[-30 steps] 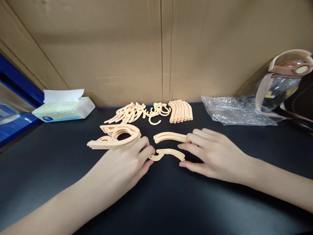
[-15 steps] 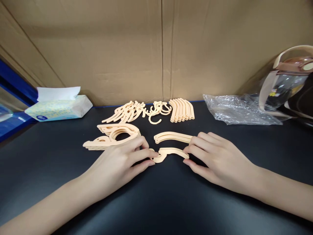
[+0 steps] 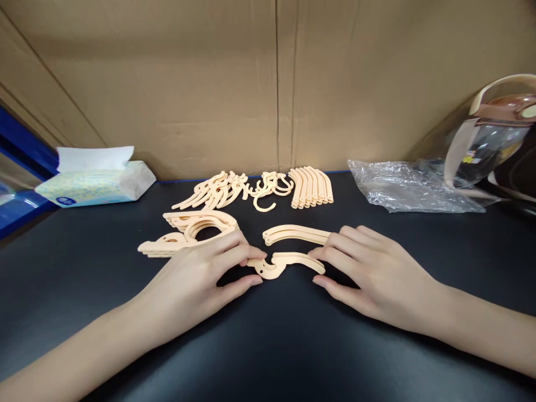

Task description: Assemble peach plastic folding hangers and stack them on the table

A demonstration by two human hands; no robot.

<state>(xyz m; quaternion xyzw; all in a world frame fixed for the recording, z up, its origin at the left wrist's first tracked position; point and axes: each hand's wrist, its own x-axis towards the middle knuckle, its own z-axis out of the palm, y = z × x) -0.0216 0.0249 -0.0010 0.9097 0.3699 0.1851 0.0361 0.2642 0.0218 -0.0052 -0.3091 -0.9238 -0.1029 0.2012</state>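
A peach-coloured hanger arm (image 3: 272,271), with a small hole and a curved notch near its left end, lies flat on the black table. My left hand (image 3: 209,265) has its fingertips around that left end, the thumb on the near side. At the other end, my right hand (image 3: 372,273) has its index finger on the arm and its thumb on the near side. Just behind lie two plain curved hanger arms (image 3: 293,233), partly covered by my right fingers. A stack of folded hangers (image 3: 205,223) sits behind my left hand, partly hidden by it.
Along the back lie notched hanger arms (image 3: 211,190), loose hanger hooks (image 3: 270,187) and a row of plain arms (image 3: 310,187). A tissue pack (image 3: 98,181) is at left. A clear plastic bag (image 3: 397,187) and a bottle (image 3: 486,139) stand right, before a cardboard wall (image 3: 188,84).
My left fingertips have shifted slightly left along the hanger arm, uncovering its small hole. My right index finger has slid a little left over the arm's end. The arm itself has barely moved.
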